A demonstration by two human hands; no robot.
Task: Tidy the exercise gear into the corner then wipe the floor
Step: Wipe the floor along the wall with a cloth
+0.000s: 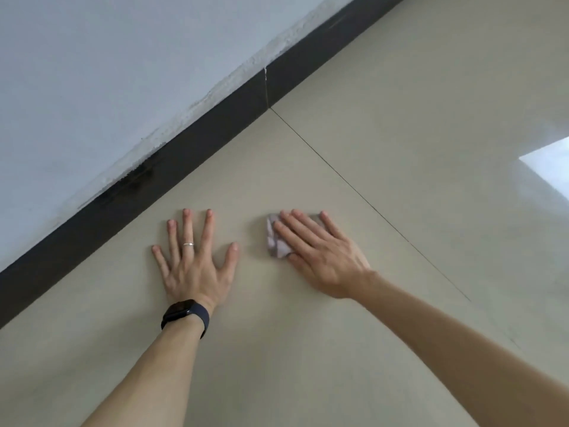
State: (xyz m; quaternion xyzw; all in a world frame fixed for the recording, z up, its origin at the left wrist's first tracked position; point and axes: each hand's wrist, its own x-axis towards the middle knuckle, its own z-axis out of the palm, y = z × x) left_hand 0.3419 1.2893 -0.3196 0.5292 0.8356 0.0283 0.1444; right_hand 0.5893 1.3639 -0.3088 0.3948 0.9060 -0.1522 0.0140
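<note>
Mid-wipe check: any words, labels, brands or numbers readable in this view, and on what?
None can be read.
The watch on the left wrist shows a dark, blank face.
The cloth under the right hand shows no label or print.
The floor, skirting and wall carry no writing.

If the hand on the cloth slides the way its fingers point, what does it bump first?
Probably the dark skirting board at the foot of the wall. The right hand, flat on the cloth, points slantwise at it across bare floor, passing the left hand.
</note>
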